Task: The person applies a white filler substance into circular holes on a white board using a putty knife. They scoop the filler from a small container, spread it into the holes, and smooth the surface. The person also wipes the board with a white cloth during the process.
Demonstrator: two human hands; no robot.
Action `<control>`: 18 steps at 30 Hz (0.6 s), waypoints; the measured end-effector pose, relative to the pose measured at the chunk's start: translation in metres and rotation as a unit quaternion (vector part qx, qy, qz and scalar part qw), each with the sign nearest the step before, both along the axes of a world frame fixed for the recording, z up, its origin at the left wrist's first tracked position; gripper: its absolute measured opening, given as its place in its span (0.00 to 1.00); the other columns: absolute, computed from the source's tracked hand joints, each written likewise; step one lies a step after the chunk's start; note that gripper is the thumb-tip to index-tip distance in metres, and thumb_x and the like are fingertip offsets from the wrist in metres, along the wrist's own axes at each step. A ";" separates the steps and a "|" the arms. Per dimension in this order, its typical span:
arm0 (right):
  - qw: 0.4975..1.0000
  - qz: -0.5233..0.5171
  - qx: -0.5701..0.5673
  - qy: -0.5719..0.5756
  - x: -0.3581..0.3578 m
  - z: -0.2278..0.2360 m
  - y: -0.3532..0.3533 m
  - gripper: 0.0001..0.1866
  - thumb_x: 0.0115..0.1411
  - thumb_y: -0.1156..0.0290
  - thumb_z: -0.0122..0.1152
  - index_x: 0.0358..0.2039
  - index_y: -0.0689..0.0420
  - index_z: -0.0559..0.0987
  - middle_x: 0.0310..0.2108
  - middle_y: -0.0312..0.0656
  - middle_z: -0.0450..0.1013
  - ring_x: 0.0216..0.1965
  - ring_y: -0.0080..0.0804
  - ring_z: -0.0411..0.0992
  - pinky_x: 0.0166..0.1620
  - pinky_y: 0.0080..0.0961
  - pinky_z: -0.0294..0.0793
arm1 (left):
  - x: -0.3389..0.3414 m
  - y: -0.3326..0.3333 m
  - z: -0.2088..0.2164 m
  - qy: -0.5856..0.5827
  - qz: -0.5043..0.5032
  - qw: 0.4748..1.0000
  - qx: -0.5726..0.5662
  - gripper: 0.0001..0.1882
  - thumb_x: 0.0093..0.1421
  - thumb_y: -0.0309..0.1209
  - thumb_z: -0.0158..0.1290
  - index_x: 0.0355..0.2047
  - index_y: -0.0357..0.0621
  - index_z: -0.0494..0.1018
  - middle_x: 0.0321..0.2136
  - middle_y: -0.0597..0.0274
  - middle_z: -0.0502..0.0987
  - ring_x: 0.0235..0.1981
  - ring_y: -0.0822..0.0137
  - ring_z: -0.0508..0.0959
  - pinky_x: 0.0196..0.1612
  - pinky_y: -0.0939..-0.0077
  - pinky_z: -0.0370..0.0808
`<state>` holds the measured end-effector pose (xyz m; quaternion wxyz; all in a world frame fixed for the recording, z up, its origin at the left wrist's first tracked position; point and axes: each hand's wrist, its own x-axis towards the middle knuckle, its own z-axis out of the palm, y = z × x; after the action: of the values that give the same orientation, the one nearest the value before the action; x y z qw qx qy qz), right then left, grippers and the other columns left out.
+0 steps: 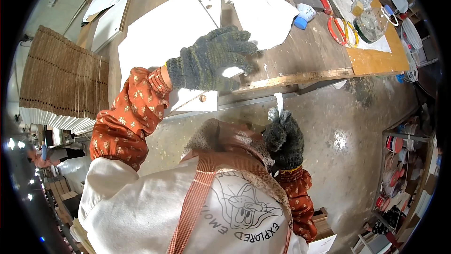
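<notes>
My left hand [211, 59], in a dark grey knit glove, lies over a white panel [155, 33] on the workbench, its fingers stretched toward the right. A small white patch shows between its thumb and fingers; I cannot tell whether it is a separate thing. The panel has a long slot and small round holes. My right hand [284, 141], gloved alike, is closed in front of my apron, off the bench edge. A thin white stick-like piece [279, 102] sticks up from its fist; the rest is hidden.
White cloth [263, 16] lies on the bench [300, 56]. At the right are a blue-capped container [304, 16], red-handled scissors [336, 31], a yellow-handled tool [351, 34] and a clear jar [371, 24]. A brown perforated stack [66, 73] stands left. Shelves [404, 160] line the right.
</notes>
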<state>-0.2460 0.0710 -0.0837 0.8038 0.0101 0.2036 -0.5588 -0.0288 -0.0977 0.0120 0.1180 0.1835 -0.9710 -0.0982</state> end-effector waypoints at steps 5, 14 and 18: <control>1.000 -0.001 -0.009 0.009 -0.003 0.001 0.001 0.11 0.61 0.64 0.45 0.31 0.60 0.70 0.14 0.31 0.59 0.14 0.21 0.57 0.17 0.17 0.56 | -0.001 -0.001 -0.001 0.039 -0.007 0.999 0.032 0.25 0.47 0.45 0.59 0.45 0.53 0.71 0.55 0.59 0.63 0.58 0.57 0.59 0.59 0.58 0.54; 1.000 0.002 0.001 0.002 -0.001 -0.003 0.001 0.12 0.61 0.64 0.45 0.32 0.60 0.69 0.16 0.32 0.60 0.15 0.21 0.57 0.18 0.15 0.56 | -0.002 -0.001 -0.001 0.037 -0.010 0.999 0.010 0.26 0.46 0.45 0.60 0.45 0.51 0.70 0.53 0.55 0.65 0.57 0.55 0.61 0.59 0.57 0.55; 0.999 0.015 -0.037 -0.017 -0.004 -0.004 0.002 0.11 0.61 0.64 0.45 0.32 0.59 0.69 0.16 0.32 0.60 0.15 0.21 0.57 0.18 0.16 0.57 | -0.003 -0.002 -0.004 0.065 -0.010 0.997 0.034 0.26 0.46 0.45 0.60 0.45 0.51 0.71 0.52 0.55 0.66 0.56 0.55 0.62 0.58 0.57 0.56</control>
<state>-0.2498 0.0726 -0.0873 0.8151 -0.0130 0.1690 -0.5540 -0.0314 -0.1000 0.0080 0.1736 0.1704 -0.9592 -0.1443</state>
